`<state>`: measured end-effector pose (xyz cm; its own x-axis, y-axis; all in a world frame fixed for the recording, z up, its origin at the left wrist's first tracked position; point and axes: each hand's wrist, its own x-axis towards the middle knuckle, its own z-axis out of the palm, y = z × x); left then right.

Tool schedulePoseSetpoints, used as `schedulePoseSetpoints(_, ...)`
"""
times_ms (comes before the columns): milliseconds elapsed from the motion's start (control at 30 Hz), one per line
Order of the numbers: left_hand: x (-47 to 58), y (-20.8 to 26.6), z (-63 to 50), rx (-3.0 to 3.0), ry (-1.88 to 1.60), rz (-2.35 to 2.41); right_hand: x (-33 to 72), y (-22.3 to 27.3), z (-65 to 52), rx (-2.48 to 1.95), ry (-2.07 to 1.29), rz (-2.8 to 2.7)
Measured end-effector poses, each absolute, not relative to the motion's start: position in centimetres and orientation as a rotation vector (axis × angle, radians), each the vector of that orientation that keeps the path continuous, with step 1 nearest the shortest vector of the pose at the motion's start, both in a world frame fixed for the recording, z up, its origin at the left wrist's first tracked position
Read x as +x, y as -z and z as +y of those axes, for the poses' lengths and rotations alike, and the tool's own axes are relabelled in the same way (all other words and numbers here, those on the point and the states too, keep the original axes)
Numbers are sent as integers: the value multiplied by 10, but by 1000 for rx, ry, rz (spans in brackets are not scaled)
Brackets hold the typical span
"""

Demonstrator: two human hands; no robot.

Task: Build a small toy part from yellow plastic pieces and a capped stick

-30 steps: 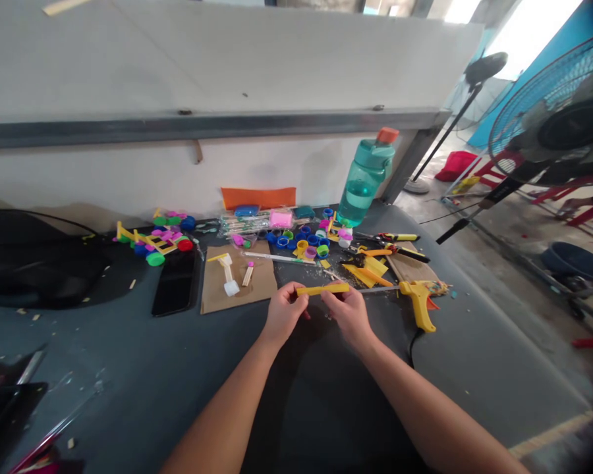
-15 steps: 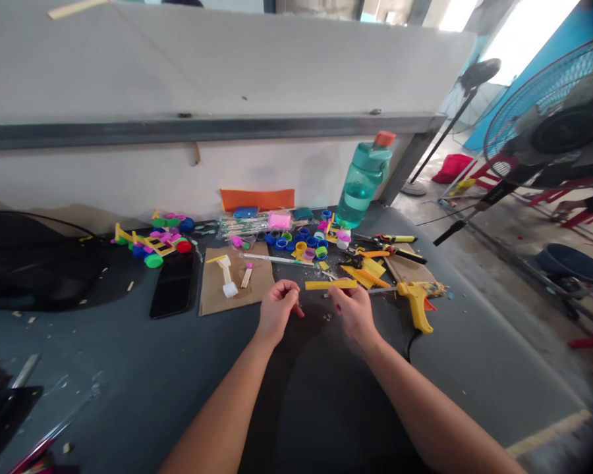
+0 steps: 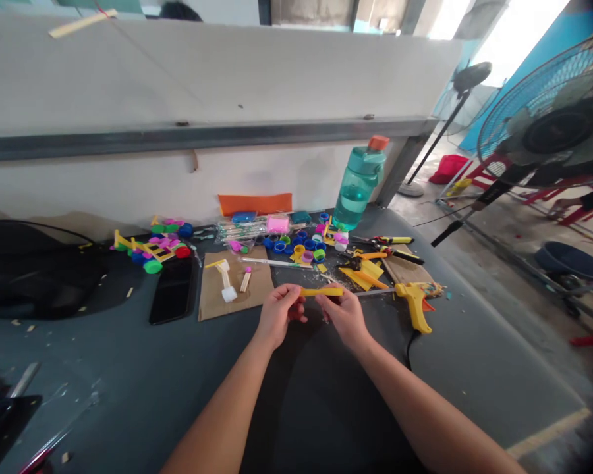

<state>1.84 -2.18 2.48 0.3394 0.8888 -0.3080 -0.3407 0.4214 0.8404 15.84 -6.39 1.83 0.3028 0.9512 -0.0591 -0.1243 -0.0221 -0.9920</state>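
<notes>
A narrow yellow strip (image 3: 321, 291) is stretched level between my two hands, above the dark table. My left hand (image 3: 279, 316) pinches its left end between thumb and finger. Toward the other end, my right hand (image 3: 343, 315) grips the strip from below, fingers closed. Left of my hands lies a piece of cardboard (image 3: 212, 306) bearing small white pieces joined by sticks (image 3: 226, 282) and a short stick bundle with a pink tip (image 3: 246, 279). To the right, a yellow glue gun (image 3: 416, 306) rests on its side.
Behind my hands are several bottle caps (image 3: 307, 255), an orange-handled cutting tool (image 3: 373, 279) and a teal water bottle (image 3: 354, 191). A black phone (image 3: 172, 289) and a colourful stick-and-cap model (image 3: 153, 247) lie left. A white panel (image 3: 227, 72) borders the table's back; a fan (image 3: 553, 131) stands right.
My left hand has closed on the strip's left end, which was free before. The strip has shifted slightly left and down, and my right hand has moved left with it.
</notes>
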Motion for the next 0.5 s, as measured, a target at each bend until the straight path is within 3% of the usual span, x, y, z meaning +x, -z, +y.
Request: schedulePoseSetpoints(500, 19, -22, -22, 919, -848, 903, 157, -25, -64, -1290, -1170, -796)
